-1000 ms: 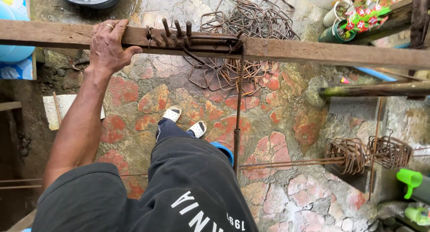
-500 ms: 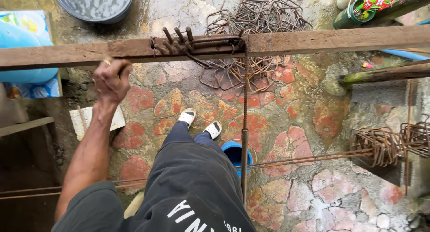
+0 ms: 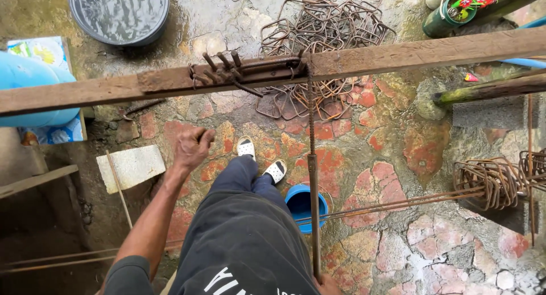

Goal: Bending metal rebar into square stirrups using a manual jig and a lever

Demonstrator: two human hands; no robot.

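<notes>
Dropping away from the wooden beam (image 3: 364,62) where it was resting a moment ago, the left hand (image 3: 192,149) is now hanging in the air over the floor, fingers loosely curled and holding nothing. Only the edge of the right hand (image 3: 329,285) is showing at the bottom of the view, at the lower end of the long steel bar (image 3: 312,175); whether it is gripping is not clear. That bar is running up to the beam and meeting the bending pegs (image 3: 222,67), where a bent piece is sitting in the jig. Judging by the heap of bent stirrups (image 3: 327,22) lying beyond the beam, many pieces are already formed, and another is being worked. A stone-patterned floor (image 3: 398,158) is lying underneath, damp-looking, with a dark basin (image 3: 119,13), a blue cup (image 3: 301,201) and a bundle of rods (image 3: 495,184) standing about.
</notes>
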